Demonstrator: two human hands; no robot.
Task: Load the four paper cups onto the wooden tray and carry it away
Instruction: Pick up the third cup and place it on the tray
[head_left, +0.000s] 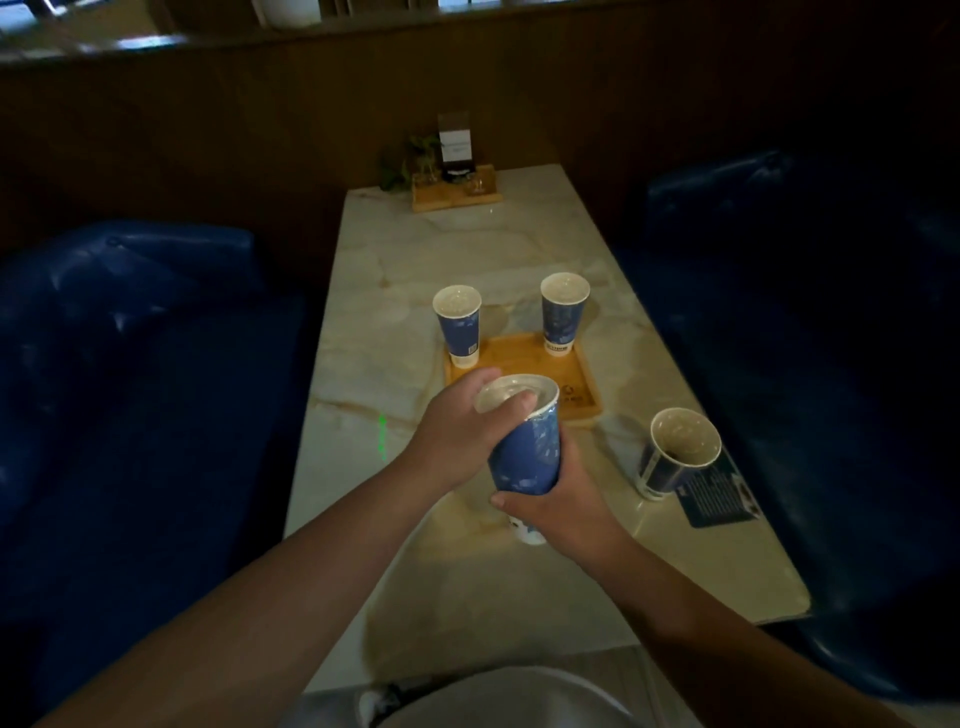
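Both hands on one blue cup (527, 449) above the table (467, 249): left hand (457, 415) grips the rim, right hand (558, 499) the base. Two cups (458, 325) (562, 314) stand on the wooden tray (524, 371). Fourth cup (675, 452) off-tray right, beside a dark card (719, 493). Blue seats (130, 364) flank both sides.

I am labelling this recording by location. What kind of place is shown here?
Probably a café or restaurant booth: a marble-look table between blue padded seats, branded paper cups, and a sign stand at the table's far end.
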